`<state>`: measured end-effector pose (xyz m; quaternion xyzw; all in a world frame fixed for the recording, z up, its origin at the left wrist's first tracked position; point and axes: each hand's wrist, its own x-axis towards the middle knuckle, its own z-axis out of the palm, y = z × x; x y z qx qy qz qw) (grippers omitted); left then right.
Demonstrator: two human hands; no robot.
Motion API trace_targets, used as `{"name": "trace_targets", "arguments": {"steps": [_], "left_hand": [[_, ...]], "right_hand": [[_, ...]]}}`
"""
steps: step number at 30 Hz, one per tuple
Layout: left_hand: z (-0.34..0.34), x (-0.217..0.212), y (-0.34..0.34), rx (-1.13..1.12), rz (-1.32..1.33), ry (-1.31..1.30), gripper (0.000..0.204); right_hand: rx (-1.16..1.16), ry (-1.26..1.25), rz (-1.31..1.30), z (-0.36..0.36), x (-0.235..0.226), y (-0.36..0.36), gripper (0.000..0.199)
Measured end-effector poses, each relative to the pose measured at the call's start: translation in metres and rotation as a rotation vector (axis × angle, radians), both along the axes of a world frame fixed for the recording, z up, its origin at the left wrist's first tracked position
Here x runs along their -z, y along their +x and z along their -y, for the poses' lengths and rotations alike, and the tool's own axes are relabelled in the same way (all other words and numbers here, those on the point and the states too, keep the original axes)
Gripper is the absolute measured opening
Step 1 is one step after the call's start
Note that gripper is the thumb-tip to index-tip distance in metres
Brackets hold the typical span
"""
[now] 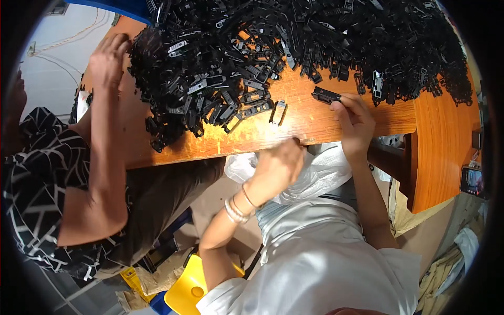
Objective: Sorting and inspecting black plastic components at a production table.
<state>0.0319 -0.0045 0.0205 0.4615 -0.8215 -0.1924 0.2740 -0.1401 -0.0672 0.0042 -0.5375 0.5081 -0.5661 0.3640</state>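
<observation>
My right hand (358, 124) pinches a long, narrow black plastic part (326, 95) just above the wooden table, near its front edge. My left hand (281, 165), slightly blurred, is at the table's front edge with its fingers curled. A small dark bit shows at those fingertips, too unclear to name. Beneath and beside the left hand, a white plastic bag (328, 176) hangs over my lap. On the tabletop between my hands lies a loose black frame-shaped part (278, 113). Behind it spreads a large heap of similar black plastic parts (210, 68).
A co-worker's arm (107, 131) rests by the heap's left side. The wooden table (446, 142) extends to the right, where a phone (472, 181) is by its edge. A yellow stool (191, 289) stands at lower left. Brown sacks (446, 273) lie at lower right.
</observation>
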Motion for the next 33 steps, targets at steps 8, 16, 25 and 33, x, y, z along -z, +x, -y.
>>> {"name": "trace_targets", "arguments": {"steps": [8, 16, 25, 33], "left_hand": [[-0.005, 0.064, -0.042, 0.475, 0.498, 0.411, 0.028], [0.021, 0.182, -0.047, 0.181, 0.371, 0.417, 0.045], [0.012, 0.22, -0.025, 0.073, 0.499, 0.628, 0.054], [-0.024, 0.24, -0.005, 0.137, 0.84, 1.117, 0.069]], "right_hand": [[-0.038, 0.084, 0.093, -0.006, -0.004, -0.004, 0.01], [-0.009, 0.11, -0.055, -0.007, 0.004, 0.001, 0.009], [-0.013, 0.041, -0.191, -0.008, -0.005, 0.01, 0.01], [-0.17, 0.039, -0.029, -0.009, -0.009, 0.008, 0.013]]}}
